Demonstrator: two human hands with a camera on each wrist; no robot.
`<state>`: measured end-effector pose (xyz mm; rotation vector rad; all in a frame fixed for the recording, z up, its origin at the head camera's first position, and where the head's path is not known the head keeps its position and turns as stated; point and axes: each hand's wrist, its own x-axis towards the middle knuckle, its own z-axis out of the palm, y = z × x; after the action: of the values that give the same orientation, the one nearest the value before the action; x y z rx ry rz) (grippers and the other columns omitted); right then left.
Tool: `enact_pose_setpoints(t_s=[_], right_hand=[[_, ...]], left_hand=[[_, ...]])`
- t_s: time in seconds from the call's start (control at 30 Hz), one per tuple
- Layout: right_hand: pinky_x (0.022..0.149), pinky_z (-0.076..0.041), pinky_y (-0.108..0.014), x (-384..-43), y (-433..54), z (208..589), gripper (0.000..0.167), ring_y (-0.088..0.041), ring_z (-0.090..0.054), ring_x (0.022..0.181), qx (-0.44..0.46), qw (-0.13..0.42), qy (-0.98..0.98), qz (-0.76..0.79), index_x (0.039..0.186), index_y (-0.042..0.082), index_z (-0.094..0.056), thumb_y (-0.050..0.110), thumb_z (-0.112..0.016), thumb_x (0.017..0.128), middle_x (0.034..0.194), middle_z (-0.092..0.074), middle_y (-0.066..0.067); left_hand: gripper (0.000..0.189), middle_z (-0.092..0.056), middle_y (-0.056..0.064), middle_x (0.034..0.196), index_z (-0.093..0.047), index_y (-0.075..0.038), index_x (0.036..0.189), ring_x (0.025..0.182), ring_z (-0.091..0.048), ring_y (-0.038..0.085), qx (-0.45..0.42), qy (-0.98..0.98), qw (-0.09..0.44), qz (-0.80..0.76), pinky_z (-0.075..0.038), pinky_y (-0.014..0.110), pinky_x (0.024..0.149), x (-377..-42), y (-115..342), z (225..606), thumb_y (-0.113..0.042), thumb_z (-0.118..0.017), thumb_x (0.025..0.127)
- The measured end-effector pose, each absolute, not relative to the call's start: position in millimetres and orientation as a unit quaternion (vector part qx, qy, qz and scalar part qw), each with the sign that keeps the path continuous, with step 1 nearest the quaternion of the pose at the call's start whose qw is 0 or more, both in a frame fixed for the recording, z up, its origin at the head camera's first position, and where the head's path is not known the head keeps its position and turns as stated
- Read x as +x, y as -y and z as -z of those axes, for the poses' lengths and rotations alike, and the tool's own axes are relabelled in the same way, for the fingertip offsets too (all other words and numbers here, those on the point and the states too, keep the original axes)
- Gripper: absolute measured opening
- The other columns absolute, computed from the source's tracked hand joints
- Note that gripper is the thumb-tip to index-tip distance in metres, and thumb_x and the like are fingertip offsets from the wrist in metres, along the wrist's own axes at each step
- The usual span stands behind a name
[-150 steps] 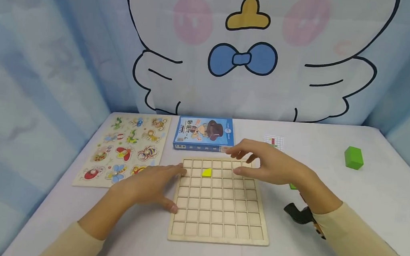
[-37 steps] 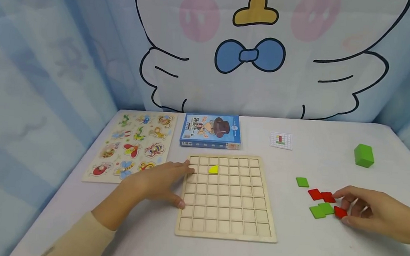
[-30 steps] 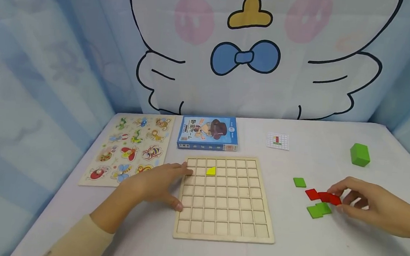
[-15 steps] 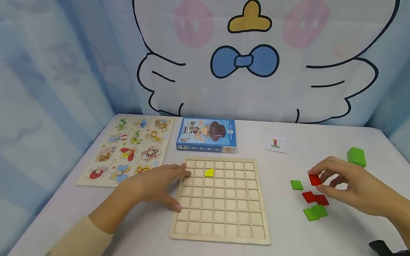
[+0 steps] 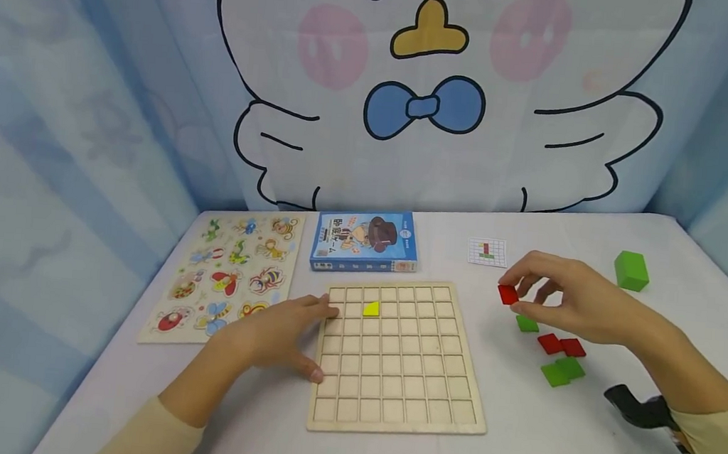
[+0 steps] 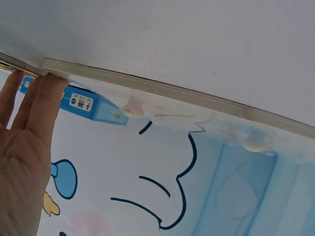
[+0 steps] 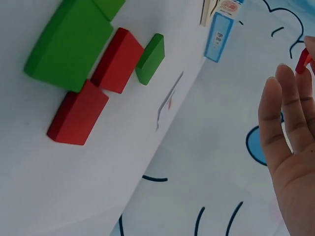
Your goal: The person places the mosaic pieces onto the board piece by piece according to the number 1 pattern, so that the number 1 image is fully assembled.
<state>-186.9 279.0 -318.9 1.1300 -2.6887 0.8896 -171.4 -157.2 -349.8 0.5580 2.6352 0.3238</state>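
Note:
My right hand pinches a red square tile between thumb and fingers, above the table to the right of the wooden grid board. In the right wrist view that tile shows only partly at the edge. My left hand rests with fingers and thumb against the board's left edge. A yellow tile with one slanted corner sits in a cell near the board's top. Below the right hand lie two red tiles, a pair of overlapping green tiles and a single green tile.
A card with a small coloured grid pattern lies behind the right hand. A blue box stands behind the board, and an insect picture board lies at left. A green block sits at far right.
My right hand went from above the board to the loose tiles at right, picked up a red one and carried it back leftward. My left hand stays at the board's edge.

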Motion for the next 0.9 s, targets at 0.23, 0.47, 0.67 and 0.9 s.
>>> enact_pose_setpoints(t_s=[0.23, 0.47, 0.67, 0.9], right_hand=[[0.074, -0.06, -0.025, -193, -261, 318, 0.035, -0.007, -0.063, 0.094, 0.367, 0.012, 0.878, -0.309, 0.116, 0.022, -0.065, 0.007, -0.079, 0.089, 0.109, -0.064, 0.014], [0.079, -0.061, -0.026, -205, -238, 314, 0.036, -0.01, -0.063, 0.098, 0.364, 0.012, 0.879, -0.308, 0.12, 0.022, -0.064, 0.006, -0.078, 0.091, 0.114, -0.063, 0.012], [0.078, -0.061, -0.027, -213, -224, 311, 0.035, -0.011, -0.064, 0.1, 0.377, 0.022, 0.877, -0.295, 0.121, 0.018, -0.064, 0.005, -0.077, 0.091, 0.116, -0.064, 0.008], [0.079, -0.061, -0.029, -220, -213, 307, 0.032, -0.013, -0.064, 0.101, 0.383, 0.019, 0.869, -0.313, 0.123, 0.017, -0.064, 0.008, -0.075, 0.094, 0.121, -0.065, 0.005]], left_hand=[[0.1, -0.029, 0.005, 0.168, -0.045, -0.026, 0.156, 0.154, -0.029, 0.032, 0.213, -0.946, 0.212, -0.117, -0.033, 0.054, 0.121, -170, 155, 352, -0.055, -0.09, 0.07], [0.1, -0.023, 0.003, 0.17, -0.043, -0.027, 0.157, 0.155, -0.026, 0.031, 0.203, -0.948, 0.214, -0.121, -0.031, 0.055, 0.122, -169, 159, 347, -0.054, -0.088, 0.073], [0.099, -0.024, 0.003, 0.17, -0.042, -0.026, 0.158, 0.155, -0.027, 0.03, 0.219, -0.947, 0.211, -0.107, -0.032, 0.053, 0.122, -169, 158, 345, -0.053, -0.088, 0.074], [0.099, -0.025, 0.003, 0.17, -0.043, -0.027, 0.157, 0.155, -0.026, 0.031, 0.213, -0.946, 0.218, -0.105, -0.03, 0.053, 0.123, -171, 155, 342, -0.054, -0.088, 0.073]])
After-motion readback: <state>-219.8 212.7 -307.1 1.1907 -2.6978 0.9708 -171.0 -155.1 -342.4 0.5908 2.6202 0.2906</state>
